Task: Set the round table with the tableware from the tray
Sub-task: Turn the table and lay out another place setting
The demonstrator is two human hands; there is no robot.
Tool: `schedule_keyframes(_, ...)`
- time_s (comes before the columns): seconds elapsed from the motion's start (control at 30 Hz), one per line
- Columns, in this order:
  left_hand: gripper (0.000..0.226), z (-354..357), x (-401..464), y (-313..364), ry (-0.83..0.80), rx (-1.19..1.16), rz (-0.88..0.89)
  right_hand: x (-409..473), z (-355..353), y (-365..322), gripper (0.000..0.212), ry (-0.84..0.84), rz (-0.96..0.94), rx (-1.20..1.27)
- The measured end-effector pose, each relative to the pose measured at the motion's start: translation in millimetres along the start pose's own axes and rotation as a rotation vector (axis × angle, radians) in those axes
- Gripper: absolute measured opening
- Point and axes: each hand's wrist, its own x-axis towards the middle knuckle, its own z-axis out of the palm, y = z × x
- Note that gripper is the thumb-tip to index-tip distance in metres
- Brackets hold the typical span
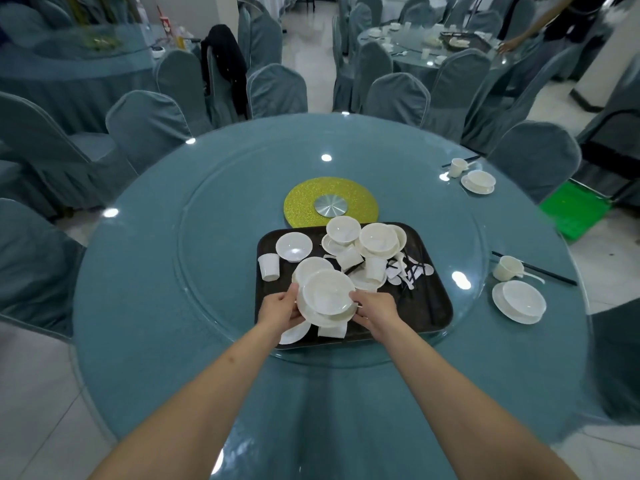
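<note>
A dark tray (434, 308) sits on the glass turntable of the round table (145, 306), loaded with white bowls, saucers, cups (269, 267), spoons and black chopsticks. Over its near edge I hold a white bowl (327, 292) resting on a saucer (341, 315). My left hand (278, 308) grips the saucer's left rim. My right hand (375, 311) grips its right rim. Two place settings lie at the table's right edge: a near bowl on a saucer (519, 302) with a cup (507, 268), and a far bowl and saucer (479, 181).
A yellow glitter disc with a metal hub (330, 202) marks the turntable centre just behind the tray. Covered chairs (149, 126) ring the table. A green crate (575, 209) stands on the floor at right. Another person stands by a far table (433, 46).
</note>
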Motion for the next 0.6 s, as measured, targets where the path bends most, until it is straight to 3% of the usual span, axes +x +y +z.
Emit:
schedule_keyframes(0.13,0.043,11.4,-13.1,-7.6,-0.098,0.001,-0.011,-7.2,-22.1,9.4,0.018,0.053,-0.021,-0.010)
schedule_keyframes(0.43,0.039,42.2,-34.8,-60.4,-0.212,0.062,-0.096,-36.9,-83.4,42.8,0.039,0.084,-0.052,0.049)
schedule_keyframes(0.6,0.031,61.2,-48.8,-90.5,-0.237,0.108,-0.151,-46.0,-121.2,72.2,0.031,0.074,-0.001,0.081)
